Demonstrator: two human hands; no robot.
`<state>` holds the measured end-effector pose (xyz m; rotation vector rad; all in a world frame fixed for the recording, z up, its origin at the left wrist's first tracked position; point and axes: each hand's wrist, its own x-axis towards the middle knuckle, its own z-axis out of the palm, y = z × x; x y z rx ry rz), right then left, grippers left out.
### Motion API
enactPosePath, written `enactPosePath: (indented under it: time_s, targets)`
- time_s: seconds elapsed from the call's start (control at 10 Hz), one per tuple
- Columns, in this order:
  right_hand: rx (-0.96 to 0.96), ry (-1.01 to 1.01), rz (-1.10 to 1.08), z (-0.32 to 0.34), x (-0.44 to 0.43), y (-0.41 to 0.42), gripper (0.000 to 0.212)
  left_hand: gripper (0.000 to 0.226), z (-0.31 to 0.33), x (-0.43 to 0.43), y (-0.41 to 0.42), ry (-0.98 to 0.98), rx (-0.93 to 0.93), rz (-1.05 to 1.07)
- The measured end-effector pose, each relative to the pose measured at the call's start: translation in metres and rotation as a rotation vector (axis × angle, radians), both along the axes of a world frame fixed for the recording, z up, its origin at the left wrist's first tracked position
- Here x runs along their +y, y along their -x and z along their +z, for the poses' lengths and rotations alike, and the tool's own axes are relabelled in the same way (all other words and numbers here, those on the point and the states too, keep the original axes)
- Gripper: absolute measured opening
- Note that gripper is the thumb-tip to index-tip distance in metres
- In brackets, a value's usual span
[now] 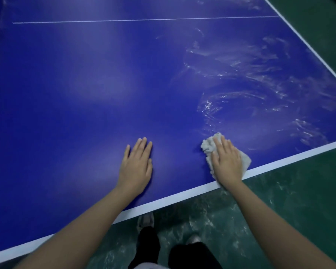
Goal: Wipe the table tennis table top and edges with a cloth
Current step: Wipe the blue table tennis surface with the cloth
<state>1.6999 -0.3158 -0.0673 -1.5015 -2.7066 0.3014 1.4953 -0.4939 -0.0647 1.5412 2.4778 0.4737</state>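
A glossy green floor (pixel 291 200) lies under a broad blue desk (pixel 85 84), the table tennis top, its near edge marked by a white border line (pixel 270 166) and a thin white centre line (pixel 144 20) running across the far part. The cloth (pixel 208 146), a pale, nubbly, crumpled rag, sits on the blue surface near the right end of the near edge, just beside the white border. The right hand (pixel 228 161) lies flat on top of it, fingers together and extended, pressing it down rather than clenching it. The left hand (pixel 137 166) rests palm-down and empty on the desk, fingers loosely together, a little to the left of the cloth.

Wet, shiny streaks (pixel 250 74) cover the right part of the top; the left part looks matte and dry. To wipe well, keep the palm's weight even over the rag, work in overlapping passes from the wet zone leftward, and let the cloth run over the white border so the edge is covered too.
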Motion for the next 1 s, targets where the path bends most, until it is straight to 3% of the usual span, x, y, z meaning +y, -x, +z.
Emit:
enactPosePath:
  time_s: [0.1,0.2,0.3,0.4,0.5,0.6,0.7,0.8,0.9,1.0]
  targets:
    - [0.069,-0.02,-0.061,0.001,0.006,-0.002,0.043,0.048,0.008,0.009,-0.034,-0.061,-0.05,-0.019]
    - [0.169,-0.039,0.16,0.004,-0.017,-0.023,0.036,0.041,0.013,0.013,-0.067,-0.129,-0.147,-0.048]
    - [0.252,-0.072,0.234,0.0,-0.035,-0.086,0.038,0.04,0.017,0.018,-0.104,-0.173,-0.264,-0.079]
    - [0.215,0.04,0.11,-0.012,-0.047,-0.16,0.035,0.041,0.018,0.029,-0.154,-0.173,-0.347,-0.18]
    - [0.253,0.083,-0.168,-0.019,-0.055,-0.228,0.036,0.046,0.011,0.046,-0.209,-0.106,-0.42,-0.316]
    - [0.598,0.062,-0.616,-0.011,-0.058,-0.26,0.029,0.04,0.011,0.07,-0.271,0.129,-0.695,-0.19]
    - [0.9,0.277,-0.771,-0.001,-0.078,-0.248,0.033,0.036,0.011,0.087,-0.351,0.274,-1.33,0.114]
    - [0.846,0.431,-0.758,-0.001,-0.083,-0.278,0.034,0.035,0.023,0.091,-0.396,0.35,-1.427,0.08]
    - [0.788,0.183,-0.936,-0.003,-0.075,-0.33,0.036,0.042,0.022,0.105,-0.408,0.529,-1.508,0.331]
    - [0.904,0.374,-0.785,0.0,-0.091,-0.329,0.026,0.037,0.024,0.095,-0.44,0.551,-1.488,0.188]
